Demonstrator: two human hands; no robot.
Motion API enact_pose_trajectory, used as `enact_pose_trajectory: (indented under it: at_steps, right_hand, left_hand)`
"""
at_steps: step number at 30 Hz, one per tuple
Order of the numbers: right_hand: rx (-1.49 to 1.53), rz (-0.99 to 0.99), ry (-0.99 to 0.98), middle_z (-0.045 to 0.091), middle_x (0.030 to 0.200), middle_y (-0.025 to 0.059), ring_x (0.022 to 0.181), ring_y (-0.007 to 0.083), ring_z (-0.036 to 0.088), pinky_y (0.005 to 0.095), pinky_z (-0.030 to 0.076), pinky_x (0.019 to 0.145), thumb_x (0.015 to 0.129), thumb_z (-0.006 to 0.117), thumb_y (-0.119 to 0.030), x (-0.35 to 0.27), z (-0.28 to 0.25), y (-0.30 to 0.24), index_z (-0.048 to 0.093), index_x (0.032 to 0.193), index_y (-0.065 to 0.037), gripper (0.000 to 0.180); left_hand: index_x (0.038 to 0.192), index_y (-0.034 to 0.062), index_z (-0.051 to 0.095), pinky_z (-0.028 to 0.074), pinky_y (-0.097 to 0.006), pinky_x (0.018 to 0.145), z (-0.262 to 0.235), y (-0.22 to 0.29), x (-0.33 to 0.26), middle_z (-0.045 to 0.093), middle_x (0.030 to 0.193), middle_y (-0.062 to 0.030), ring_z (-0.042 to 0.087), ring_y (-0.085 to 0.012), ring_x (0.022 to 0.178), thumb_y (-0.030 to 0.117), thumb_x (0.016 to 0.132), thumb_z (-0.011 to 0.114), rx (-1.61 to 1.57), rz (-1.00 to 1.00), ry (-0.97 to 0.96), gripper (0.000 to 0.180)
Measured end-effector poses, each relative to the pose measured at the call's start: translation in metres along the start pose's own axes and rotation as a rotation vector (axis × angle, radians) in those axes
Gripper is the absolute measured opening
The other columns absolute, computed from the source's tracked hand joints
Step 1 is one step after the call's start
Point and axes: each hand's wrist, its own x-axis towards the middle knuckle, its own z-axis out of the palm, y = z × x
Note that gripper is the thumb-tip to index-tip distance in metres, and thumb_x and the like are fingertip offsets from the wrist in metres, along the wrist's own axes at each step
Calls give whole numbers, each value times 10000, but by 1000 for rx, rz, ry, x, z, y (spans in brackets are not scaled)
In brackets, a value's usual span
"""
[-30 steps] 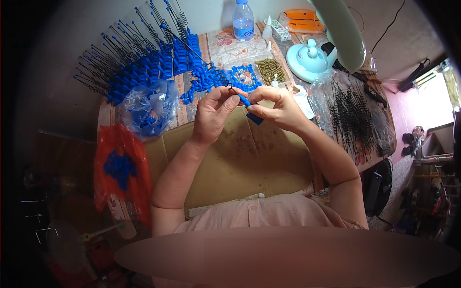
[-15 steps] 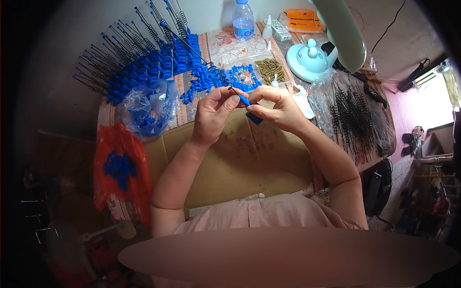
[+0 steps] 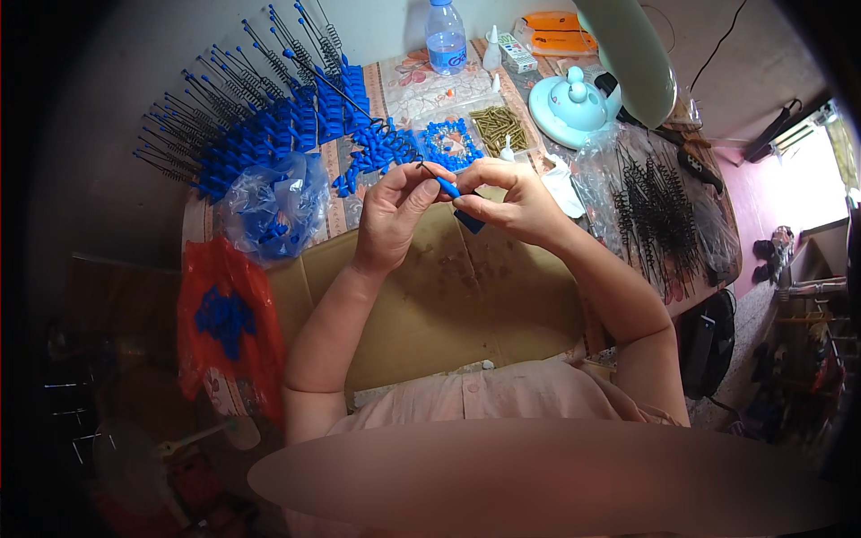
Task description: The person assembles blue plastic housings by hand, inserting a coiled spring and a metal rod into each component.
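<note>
My left hand is closed in a pinch near the middle of the table. Between its thumb and fingers is the lower end of a thin black coiled wire rod, which slants up to the far left and ends in a small blue bead. At that lower end is a slim blue handle piece, which my right hand pinches from the other side. A flat dark-blue part shows under the right fingertips; whether it joins the handle I cannot tell. The fingers hide exactly where wire and handle meet.
At the far left stand stacked blue-handled wire rods. Loose blue pieces, a tray of blue beads, brass-coloured pins, a water bottle and a lamp base lie beyond my hands. Black coiled wires lie right; cardboard nearer.
Both hands keep their pinch on the wire rod and blue handle piece, with hardly any movement. The whole view has shifted slightly.
</note>
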Motion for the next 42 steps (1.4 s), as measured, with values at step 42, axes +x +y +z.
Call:
enact_pose_trajectory:
  at_steps: [42]
  right_hand:
    - [77, 19, -19, 623, 829, 40, 744, 93, 603, 241, 501, 548, 851, 697, -78, -2, 0, -3, 669, 892, 2, 94]
  left_hand:
    - [1088, 23, 618, 504, -329, 924, 1, -1, 0, 621, 1091, -83, 608, -162, 1023, 63, 989, 508, -21, 15, -34, 154]
